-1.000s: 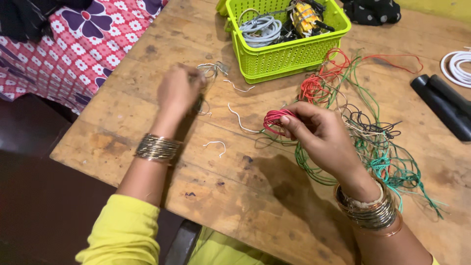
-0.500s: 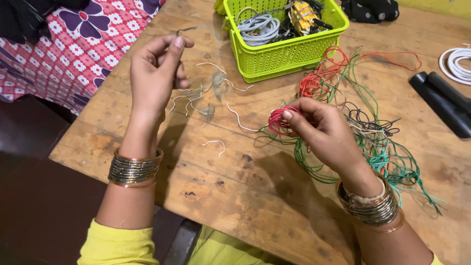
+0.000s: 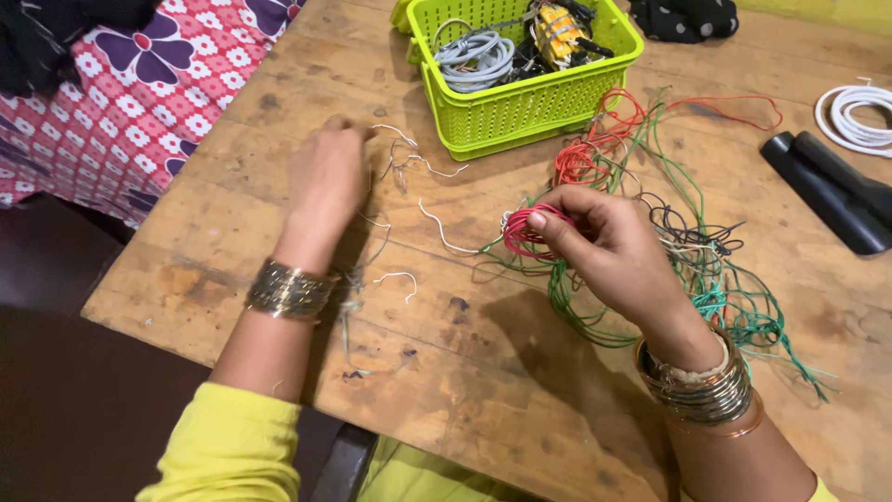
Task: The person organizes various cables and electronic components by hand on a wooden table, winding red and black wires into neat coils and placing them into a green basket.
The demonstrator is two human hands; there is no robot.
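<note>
On the wooden table [image 3: 520,390], my right hand [image 3: 604,246] pinches a small coil of red wire [image 3: 528,232] beside the tangled green and red wires [image 3: 706,288]. My left hand [image 3: 325,181] rests curled over loose white wire scraps [image 3: 409,158], near the green basket [image 3: 520,102]; its grip cannot be determined.

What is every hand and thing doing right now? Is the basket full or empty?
left hand: down on the table, at the loose white wire bits
right hand: pinching a small red wire coil
green basket: open, holding cables
tangled wires: spread loose on the wooden table
white cable: coiled
</note>
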